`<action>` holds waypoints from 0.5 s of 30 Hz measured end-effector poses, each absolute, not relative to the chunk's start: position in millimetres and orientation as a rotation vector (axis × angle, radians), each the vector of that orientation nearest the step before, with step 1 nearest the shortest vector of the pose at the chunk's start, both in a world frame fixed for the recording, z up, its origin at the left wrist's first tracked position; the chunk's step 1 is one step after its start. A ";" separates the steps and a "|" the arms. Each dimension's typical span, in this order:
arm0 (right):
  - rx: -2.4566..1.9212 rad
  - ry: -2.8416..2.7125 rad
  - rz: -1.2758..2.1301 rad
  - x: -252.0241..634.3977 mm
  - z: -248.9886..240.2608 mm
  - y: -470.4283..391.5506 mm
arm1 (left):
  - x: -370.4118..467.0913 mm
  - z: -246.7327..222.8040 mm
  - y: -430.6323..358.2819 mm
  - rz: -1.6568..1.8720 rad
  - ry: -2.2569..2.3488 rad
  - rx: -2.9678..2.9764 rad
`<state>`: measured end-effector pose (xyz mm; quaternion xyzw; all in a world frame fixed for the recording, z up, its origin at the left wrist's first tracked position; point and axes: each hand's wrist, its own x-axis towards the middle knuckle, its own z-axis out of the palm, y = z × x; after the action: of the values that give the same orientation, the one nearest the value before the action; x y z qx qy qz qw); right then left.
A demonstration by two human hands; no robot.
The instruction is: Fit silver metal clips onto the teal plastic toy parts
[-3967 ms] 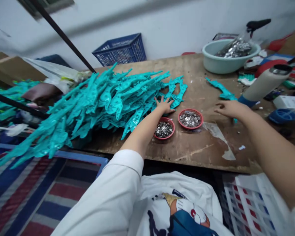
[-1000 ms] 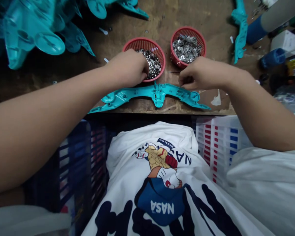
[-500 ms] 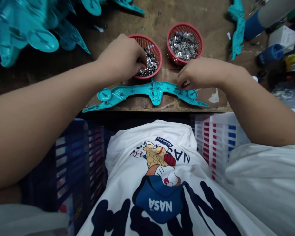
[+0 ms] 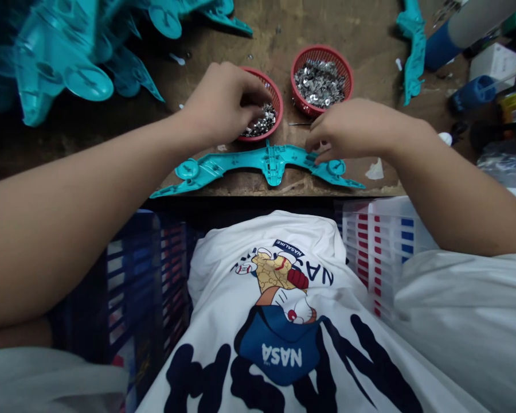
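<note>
A curved teal plastic part (image 4: 273, 163) lies along the table's front edge. Over the left red basket (image 4: 279, 106), which holds small metal pieces, my left hand (image 4: 232, 103) has its fingers apart and slightly blurred; no piece shows between them. My right hand (image 4: 348, 131) is bent down at the right half of the teal part, its fingertips close together against it. Whatever those fingertips grip is too small to make out. Just behind this hand stands the right red basket (image 4: 322, 80), filled with shiny metal clips.
More teal parts (image 4: 64, 57) are piled at the back left, and another teal part (image 4: 411, 51) lies at the right. Beyond it are a blue cup (image 4: 473, 94) and a white box (image 4: 494, 66). Below the table edge stand a dark blue crate (image 4: 148, 275) and a white crate (image 4: 387, 229).
My left hand has lifted slightly and its fingers have spread over the left basket. My right hand has shifted a little to the left, its fingers still at the teal part.
</note>
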<state>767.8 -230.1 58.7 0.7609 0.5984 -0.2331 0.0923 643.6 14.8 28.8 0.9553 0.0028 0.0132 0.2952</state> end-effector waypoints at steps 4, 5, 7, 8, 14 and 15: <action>2.881 1.775 -0.696 760.2 74.9 -226.3 | 638.3 25.1 6.2 0.105 -0.080 2.168; 2.975 1.766 -0.709 757.1 75.4 -224.5 | 636.2 24.6 3.6 0.128 -0.105 2.123; 3.007 1.777 -0.733 750.7 73.8 -220.1 | 631.7 24.0 -0.6 0.151 -0.141 2.131; 2.987 1.797 -0.725 747.9 72.3 -218.0 | 629.4 23.8 -2.1 0.151 -0.150 2.169; 2.848 1.934 -0.641 751.3 67.8 -215.5 | 613.8 11.1 -15.6 0.181 -0.099 2.488; 2.820 1.904 -0.627 756.2 66.9 -217.1 | 610.0 5.6 -20.8 0.178 -0.113 2.541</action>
<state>756.2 -217.1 66.9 0.8047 0.5434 -0.1789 -0.1585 610.0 -20.8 5.6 0.9533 -0.0422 0.0668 0.2915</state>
